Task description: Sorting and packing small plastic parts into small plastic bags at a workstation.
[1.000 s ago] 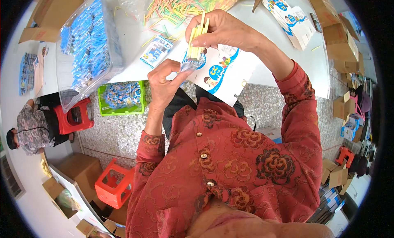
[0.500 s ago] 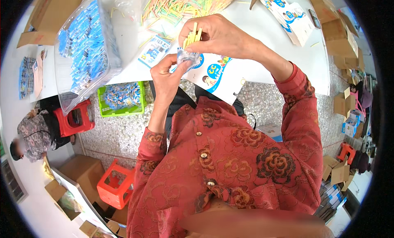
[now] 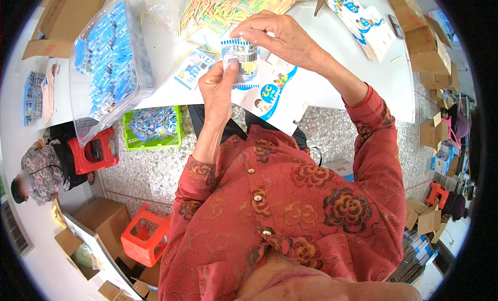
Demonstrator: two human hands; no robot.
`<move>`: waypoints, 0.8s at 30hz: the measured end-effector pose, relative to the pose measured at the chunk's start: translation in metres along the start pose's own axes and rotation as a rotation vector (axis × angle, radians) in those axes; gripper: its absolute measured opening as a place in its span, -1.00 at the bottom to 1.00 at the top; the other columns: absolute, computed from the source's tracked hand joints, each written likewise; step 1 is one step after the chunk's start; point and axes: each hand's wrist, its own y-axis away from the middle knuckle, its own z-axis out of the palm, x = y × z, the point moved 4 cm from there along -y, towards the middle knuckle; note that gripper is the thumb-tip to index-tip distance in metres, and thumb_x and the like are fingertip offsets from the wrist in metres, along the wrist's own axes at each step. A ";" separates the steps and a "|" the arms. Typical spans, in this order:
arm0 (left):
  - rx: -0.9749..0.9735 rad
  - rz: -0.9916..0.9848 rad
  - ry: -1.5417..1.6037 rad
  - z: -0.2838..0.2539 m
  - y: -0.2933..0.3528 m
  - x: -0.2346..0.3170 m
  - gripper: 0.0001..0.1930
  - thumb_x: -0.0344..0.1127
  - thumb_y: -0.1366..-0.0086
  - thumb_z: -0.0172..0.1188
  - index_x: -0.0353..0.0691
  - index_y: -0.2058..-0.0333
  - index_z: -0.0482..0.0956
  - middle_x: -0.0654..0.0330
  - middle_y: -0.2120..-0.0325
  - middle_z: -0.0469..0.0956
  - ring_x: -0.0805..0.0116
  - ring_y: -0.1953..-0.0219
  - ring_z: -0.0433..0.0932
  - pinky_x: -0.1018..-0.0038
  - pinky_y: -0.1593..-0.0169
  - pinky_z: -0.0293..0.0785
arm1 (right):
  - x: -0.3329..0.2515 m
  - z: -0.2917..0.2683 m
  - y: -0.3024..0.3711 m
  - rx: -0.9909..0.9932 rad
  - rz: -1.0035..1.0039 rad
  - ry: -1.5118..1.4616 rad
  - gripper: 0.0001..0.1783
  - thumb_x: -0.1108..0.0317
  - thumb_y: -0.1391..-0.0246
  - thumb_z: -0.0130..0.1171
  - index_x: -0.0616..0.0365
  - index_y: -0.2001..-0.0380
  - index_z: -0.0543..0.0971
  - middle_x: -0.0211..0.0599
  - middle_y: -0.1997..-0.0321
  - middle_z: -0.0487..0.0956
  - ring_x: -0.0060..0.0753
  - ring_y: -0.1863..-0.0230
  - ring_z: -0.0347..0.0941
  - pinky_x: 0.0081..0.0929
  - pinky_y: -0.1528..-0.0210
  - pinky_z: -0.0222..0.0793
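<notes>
Both hands hold one small clear plastic packet (image 3: 241, 62) with a printed card and thin yellow sticks inside, above the near edge of the white table (image 3: 358, 78). My left hand (image 3: 218, 85) pinches its lower left side. My right hand (image 3: 277, 36) grips its top edge from above. Just beyond lies a heap of loose yellow, pink and green sticks (image 3: 233, 5). A flat printed packet (image 3: 193, 70) lies on the table beside my left hand. A stack of white and blue printed cards (image 3: 275, 96) sits under the packet.
A clear bag of blue packets (image 3: 106, 62) lies on the table's left. A green crate (image 3: 153, 127) and red stools (image 3: 93, 153) stand on the floor. A seated person (image 3: 44, 171) is at far left. Cardboard boxes (image 3: 423, 46) line the right.
My right hand held yellow sticks above the packet; now the sticks are inside it and both hands have turned the packet upright, gripping it at top and bottom.
</notes>
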 end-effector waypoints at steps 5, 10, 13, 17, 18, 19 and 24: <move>0.063 -0.001 0.052 -0.007 -0.002 0.002 -0.77 -0.29 -0.31 0.06 -0.33 0.21 0.57 0.29 0.41 0.58 0.63 0.42 0.49 0.68 0.38 0.40 | -0.008 0.013 0.007 -0.046 0.150 -0.004 -0.68 0.26 -0.20 -0.03 0.09 0.02 0.49 -0.22 0.13 0.56 -0.37 0.20 0.50 -0.43 0.14 0.40; 0.061 -0.020 0.217 0.000 0.000 0.011 -0.78 -0.25 -0.33 0.02 -0.27 0.24 0.55 0.34 0.40 0.55 0.64 0.42 0.48 0.68 0.40 0.41 | -0.002 0.014 0.012 0.210 0.156 -0.329 -0.57 0.27 -0.16 0.05 0.11 -0.09 0.37 -0.19 0.22 0.57 -0.42 0.30 0.51 -0.45 0.22 0.45; 0.085 0.005 0.279 0.001 0.000 0.015 -0.80 -0.25 -0.33 0.02 -0.25 0.27 0.53 0.34 0.41 0.55 0.63 0.43 0.47 0.69 0.41 0.40 | 0.008 0.022 0.015 -0.027 0.268 -0.254 -0.69 0.33 -0.10 0.13 0.20 0.09 0.47 -0.28 0.37 0.57 -0.51 0.40 0.50 -0.50 0.32 0.44; 0.081 0.073 0.167 -0.006 0.002 0.016 -0.81 -0.29 -0.31 0.05 -0.27 0.26 0.55 0.35 0.40 0.55 0.65 0.40 0.46 0.69 0.38 0.40 | -0.008 0.019 0.016 -0.001 0.227 -0.237 -0.82 0.38 -0.05 0.18 0.26 0.30 0.52 -0.38 0.51 0.52 -0.61 0.47 0.48 -0.58 0.41 0.39; 0.090 0.137 0.109 -0.008 0.002 0.020 -0.84 -0.33 -0.29 0.08 -0.28 0.26 0.55 0.35 0.38 0.55 0.65 0.39 0.46 0.69 0.37 0.40 | -0.012 0.016 0.015 0.020 0.255 -0.265 -0.85 0.39 -0.06 0.17 0.27 0.36 0.52 -0.39 0.54 0.50 -0.64 0.46 0.47 -0.60 0.42 0.37; 0.097 0.145 0.106 -0.013 0.002 0.018 -0.84 -0.33 -0.29 0.08 -0.28 0.26 0.55 0.35 0.38 0.55 0.65 0.39 0.46 0.69 0.37 0.40 | -0.013 0.015 0.013 0.041 0.283 -0.294 -0.86 0.40 -0.06 0.16 0.28 0.43 0.52 -0.40 0.56 0.48 -0.66 0.45 0.47 -0.62 0.44 0.34; -0.023 0.093 -0.063 -0.013 0.004 0.017 -0.83 -0.54 -0.13 0.22 -0.35 0.26 0.56 0.24 0.34 0.59 0.59 0.35 0.51 0.61 0.24 0.46 | -0.001 0.028 0.019 -0.012 0.244 -0.225 -0.88 0.43 -0.06 0.15 0.28 0.38 0.51 -0.42 0.54 0.48 -0.69 0.47 0.42 -0.65 0.40 0.34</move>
